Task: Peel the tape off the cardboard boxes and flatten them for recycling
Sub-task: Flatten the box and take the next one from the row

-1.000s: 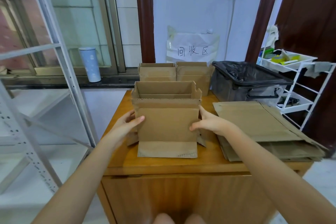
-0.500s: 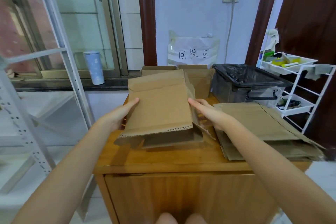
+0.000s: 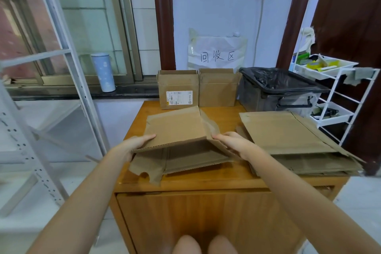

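1. On the wooden cabinet [image 3: 206,181], near its front edge, lies the cardboard box [image 3: 177,130], now pressed nearly flat; half a second ago it was raised and tilted, and a second ago it stood upright and open.
2. Left hand [image 3: 134,144] rests on the box's left edge with the fingers straight and together on top, lower than before.
3. Right hand [image 3: 233,142] lies against the box's right edge, fingers extended over the side flap; whether the thumb pinches the board I cannot tell.
4. With the box down, two upright boxes [image 3: 198,88] at the back of the cabinet now show in full, one with a white label [image 3: 179,97].
5. Just right of the right hand, the stack of flattened cardboard [image 3: 288,134] is unchanged, with the black-lined bin [image 3: 278,86] behind it.
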The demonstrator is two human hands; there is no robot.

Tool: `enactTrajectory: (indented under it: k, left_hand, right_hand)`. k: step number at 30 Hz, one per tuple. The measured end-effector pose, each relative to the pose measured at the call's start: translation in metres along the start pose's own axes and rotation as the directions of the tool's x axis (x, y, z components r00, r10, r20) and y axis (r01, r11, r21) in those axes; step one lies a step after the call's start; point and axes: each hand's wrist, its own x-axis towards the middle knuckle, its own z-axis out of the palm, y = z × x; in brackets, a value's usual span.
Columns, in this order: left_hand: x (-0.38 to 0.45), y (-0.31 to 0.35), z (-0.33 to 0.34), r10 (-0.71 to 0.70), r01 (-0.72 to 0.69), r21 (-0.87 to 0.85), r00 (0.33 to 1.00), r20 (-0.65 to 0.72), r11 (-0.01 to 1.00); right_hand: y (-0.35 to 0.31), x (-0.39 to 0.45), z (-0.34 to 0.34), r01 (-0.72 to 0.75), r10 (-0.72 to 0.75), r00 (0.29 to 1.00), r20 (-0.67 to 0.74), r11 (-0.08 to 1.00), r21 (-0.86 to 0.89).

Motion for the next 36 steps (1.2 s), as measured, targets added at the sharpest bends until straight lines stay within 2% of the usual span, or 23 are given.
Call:
enactTrajectory:
  k: [5, 8, 10, 12, 15, 16, 18, 20, 24, 27, 30, 33, 36]
  left_hand:
    - [0.003, -0.006, -0.004, 0.060, -0.051, 0.241, 0.998, -0.031, 0.969]
    - [0.003, -0.005, -0.004, 0.108, -0.084, 0.440, 0.994, -0.030, 0.894]
    - [0.003, -0.006, 0.003, 0.196, -0.142, 0.582, 0.980, -0.030, 0.801]
    - [0.005, -0.010, 0.011, 0.291, -0.194, 0.723, 0.957, -0.010, 0.663]
    - [0.010, -0.023, 0.026, 0.340, -0.177, 0.863, 0.940, 0.006, 0.473]
    - [0.010, -0.026, 0.031, 0.353, -0.172, 0.886, 0.936, 0.010, 0.431]
    - [0.010, -0.031, 0.042, 0.384, -0.193, 0.892, 0.923, 0.023, 0.409]
    - [0.011, -0.036, 0.051, 0.415, -0.201, 0.894, 0.910, 0.019, 0.401]
    - [0.015, -0.053, 0.057, 0.445, -0.191, 0.902, 0.895, -0.001, 0.387]
    - [0.019, -0.062, 0.059, 0.488, -0.184, 0.907, 0.872, -0.027, 0.380]
    - [0.022, -0.065, 0.059, 0.517, -0.192, 0.905, 0.855, -0.035, 0.380]
    - [0.020, -0.065, 0.060, 0.494, -0.181, 0.909, 0.869, -0.031, 0.375]
    - [0.018, -0.055, 0.067, 0.496, -0.112, 0.955, 0.867, -0.040, 0.273]
  right_hand:
    - [0.009, 0.007, 0.011, 0.048, -0.052, 0.998, -0.045, 0.996, -0.080]
    - [0.015, 0.013, 0.019, 0.069, -0.088, 0.993, -0.085, 0.977, -0.202]
    - [0.020, 0.015, 0.027, 0.066, -0.111, 0.988, -0.109, 0.934, -0.351]
    - [0.024, 0.015, 0.035, 0.059, -0.152, 0.977, -0.147, 0.863, -0.502]
    - [0.028, 0.013, 0.046, 0.045, -0.211, 0.957, -0.196, 0.781, -0.623]
    - [0.028, 0.012, 0.049, 0.034, -0.234, 0.951, -0.204, 0.731, -0.681]
    - [0.028, 0.008, 0.056, 0.001, -0.287, 0.935, -0.209, 0.592, -0.806]
    - [0.030, 0.007, 0.062, 0.004, -0.337, 0.920, -0.202, 0.521, -0.854]
    - [0.042, 0.014, 0.067, 0.141, -0.402, 0.910, -0.100, 0.529, -0.837]
    - [0.037, 0.017, 0.068, 0.275, -0.396, 0.917, 0.048, 0.539, -0.796]
    - [0.022, 0.024, 0.077, 0.390, -0.445, 0.881, 0.163, 0.486, -0.782]
    - [0.017, 0.037, 0.092, 0.397, -0.430, 0.884, 0.183, 0.486, -0.779]
    - [0.025, 0.043, 0.102, 0.385, -0.383, 0.901, 0.204, 0.487, -0.784]
